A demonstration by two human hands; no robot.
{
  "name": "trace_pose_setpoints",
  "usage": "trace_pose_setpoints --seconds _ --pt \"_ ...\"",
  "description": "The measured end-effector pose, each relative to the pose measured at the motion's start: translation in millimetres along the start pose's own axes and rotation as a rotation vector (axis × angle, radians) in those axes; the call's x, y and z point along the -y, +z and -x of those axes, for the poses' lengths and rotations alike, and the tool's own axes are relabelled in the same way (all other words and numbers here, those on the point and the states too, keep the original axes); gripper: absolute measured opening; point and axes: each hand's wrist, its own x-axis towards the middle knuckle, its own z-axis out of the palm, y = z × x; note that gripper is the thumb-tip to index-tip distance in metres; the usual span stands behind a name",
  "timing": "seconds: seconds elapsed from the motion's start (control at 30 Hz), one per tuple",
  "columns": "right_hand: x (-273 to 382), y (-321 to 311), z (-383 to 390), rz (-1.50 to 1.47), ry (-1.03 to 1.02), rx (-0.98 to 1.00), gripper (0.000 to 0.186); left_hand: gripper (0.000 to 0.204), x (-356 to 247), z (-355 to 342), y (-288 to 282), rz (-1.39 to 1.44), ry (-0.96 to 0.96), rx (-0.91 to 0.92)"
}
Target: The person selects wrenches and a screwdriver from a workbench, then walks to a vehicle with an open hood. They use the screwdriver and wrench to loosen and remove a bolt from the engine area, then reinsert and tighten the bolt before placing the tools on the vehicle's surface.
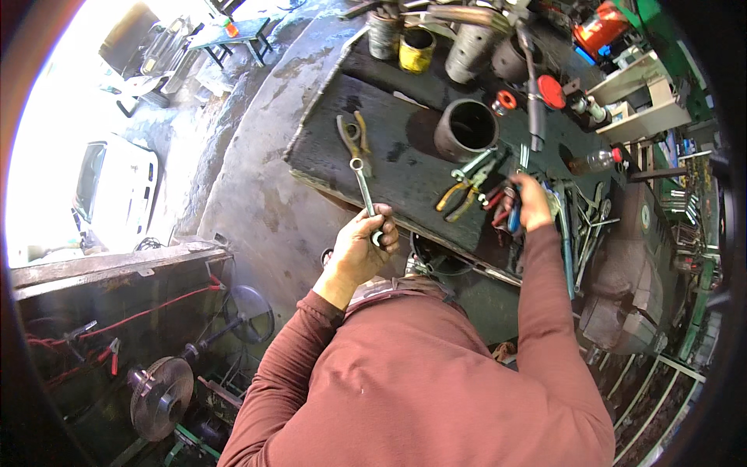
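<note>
My left hand is closed around a combination wrench, its ring end pointing up and away from me. Beyond the ring end lie yellow-handled pliers on the dark workbench. My right hand reaches into a pile of tools at the bench's right, fingers curled on a blue-handled tool; its working end cannot be made out. Just left of that hand are red-handled pliers and another yellow-handled pair. Several wrenches lie to its right.
A thick metal cylinder stands mid-bench, with a yellow can and metal tubes behind. A bottle with a red cap lies at right. A machine with a round disc is at lower left; a white vehicle stands outside.
</note>
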Motion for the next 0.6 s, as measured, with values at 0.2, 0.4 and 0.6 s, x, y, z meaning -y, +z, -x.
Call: trace_pose_setpoints --seconds 0.2,0.4,0.6 --pt "-64.1 101.1 175.0 0.132 -0.528 -0.063 0.015 0.041 -87.9 31.0 -43.0 -0.067 -0.047 -0.034" --pt "-53.8 341.8 200.0 0.627 -0.557 0.509 0.016 0.040 -170.0 58.5 -80.4 -0.225 -0.082 -0.115" --pt "-61.7 500.6 155.6 0.636 -0.470 0.752 0.018 0.033 -257.5 75.4 -117.1 -0.076 0.259 -0.320"
